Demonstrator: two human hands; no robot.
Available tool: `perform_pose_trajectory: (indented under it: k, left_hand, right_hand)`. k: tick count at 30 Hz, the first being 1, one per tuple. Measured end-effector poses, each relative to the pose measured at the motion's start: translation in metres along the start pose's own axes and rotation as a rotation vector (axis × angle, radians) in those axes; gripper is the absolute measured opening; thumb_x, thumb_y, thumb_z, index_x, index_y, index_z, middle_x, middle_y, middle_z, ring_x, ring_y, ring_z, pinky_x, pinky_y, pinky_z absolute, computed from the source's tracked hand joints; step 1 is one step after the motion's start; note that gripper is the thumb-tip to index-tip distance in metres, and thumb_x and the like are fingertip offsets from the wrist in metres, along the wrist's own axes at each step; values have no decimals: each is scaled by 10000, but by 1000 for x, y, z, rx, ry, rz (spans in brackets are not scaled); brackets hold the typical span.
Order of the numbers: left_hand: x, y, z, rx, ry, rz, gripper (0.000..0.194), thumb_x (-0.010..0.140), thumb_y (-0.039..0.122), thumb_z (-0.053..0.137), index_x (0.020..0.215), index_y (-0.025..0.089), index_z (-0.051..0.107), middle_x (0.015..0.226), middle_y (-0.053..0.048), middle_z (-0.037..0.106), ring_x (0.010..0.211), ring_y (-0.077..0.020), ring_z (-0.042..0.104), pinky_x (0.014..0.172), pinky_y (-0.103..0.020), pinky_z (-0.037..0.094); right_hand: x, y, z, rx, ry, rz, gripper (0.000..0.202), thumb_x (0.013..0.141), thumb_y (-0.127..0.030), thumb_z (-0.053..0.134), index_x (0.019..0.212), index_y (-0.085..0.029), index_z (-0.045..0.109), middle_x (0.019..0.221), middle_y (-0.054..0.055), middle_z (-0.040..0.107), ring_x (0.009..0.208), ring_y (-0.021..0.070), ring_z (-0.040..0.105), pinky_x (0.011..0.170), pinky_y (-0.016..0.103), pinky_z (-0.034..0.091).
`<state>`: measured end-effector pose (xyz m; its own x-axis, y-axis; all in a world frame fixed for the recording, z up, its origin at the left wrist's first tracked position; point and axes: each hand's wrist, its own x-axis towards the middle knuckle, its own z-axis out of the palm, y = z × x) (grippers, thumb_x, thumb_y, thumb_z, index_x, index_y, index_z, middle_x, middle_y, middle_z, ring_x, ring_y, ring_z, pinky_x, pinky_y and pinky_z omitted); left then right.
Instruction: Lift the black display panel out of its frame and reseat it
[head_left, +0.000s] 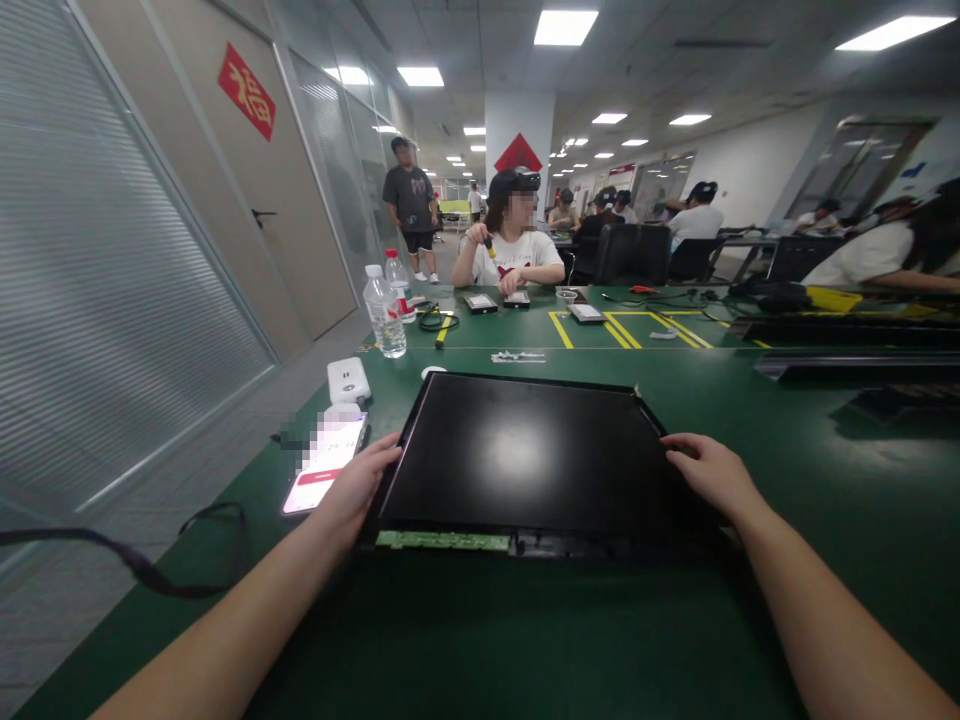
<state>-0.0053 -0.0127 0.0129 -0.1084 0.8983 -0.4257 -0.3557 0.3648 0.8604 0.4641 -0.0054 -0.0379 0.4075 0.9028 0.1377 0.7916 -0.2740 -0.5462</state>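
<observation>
A black display panel (465, 460) lies face up in front of me, its dark screen reflecting a bright spot. Along its near edge, a green circuit board strip (442, 541) is exposed. My left hand (367, 475) grips the panel's left edge, with its fingers partly hidden by the frame. On the opposite side, my right hand (705, 470) is closed on the right edge, thumb on top and the other fingers mostly hidden underneath. A lit phone (330, 465) lies just left of my left hand, with a white device (348, 381) beyond it.
Two bottles (385, 315) stand at the table's far left. Across the green table (825, 480), a seated person (517, 240) holds a yellow-and-black tool near several hard drives (480, 303). Long black bezels (855, 365) lie at the right. A dark strap (127, 560) hangs at the lower left.
</observation>
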Motion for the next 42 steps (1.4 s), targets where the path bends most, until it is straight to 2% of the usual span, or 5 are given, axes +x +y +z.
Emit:
perform_pose_trajectory:
  k: [8,16,25,31,42]
  left_hand:
    - [-5,-1,-4,228,-3,62,1104,752,153,869,1662,312,264,877,-30,819,507,-220,740,445,-283,568]
    - [-6,1,-6,200,-100,-16,564,801,114,806,1342,210,681,868,-50,835,710,-235,805,585,-283,635]
    - [-19,15,3,267,-55,-44,457,785,-12,603,1167,152,792,912,-82,847,778,-228,817,607,-245,627]
    - [-7,10,-6,275,-116,5,202,864,205,693,1008,182,833,1055,-100,845,984,-254,805,804,-284,640]
    - [3,5,-23,464,-132,166,602,551,523,970,1042,201,840,1365,-180,734,1269,-413,677,1054,-496,557]
  right_hand:
    - [-1,1,1,10,14,-36,299,760,-316,621,965,-249,829,1014,81,774,882,261,704,836,387,552]
    - [2,6,6,28,30,-65,289,753,-314,617,954,-254,817,995,68,769,852,244,695,846,384,552]
    - [-1,1,6,40,20,-46,295,764,-301,624,972,-242,824,1040,81,759,885,245,697,858,378,551]
    - [-1,3,7,43,36,-59,278,749,-305,627,943,-259,821,1009,71,760,885,248,703,860,380,559]
    - [0,3,6,40,7,-53,327,782,-292,618,1033,-221,814,1075,105,760,972,266,711,901,385,548]
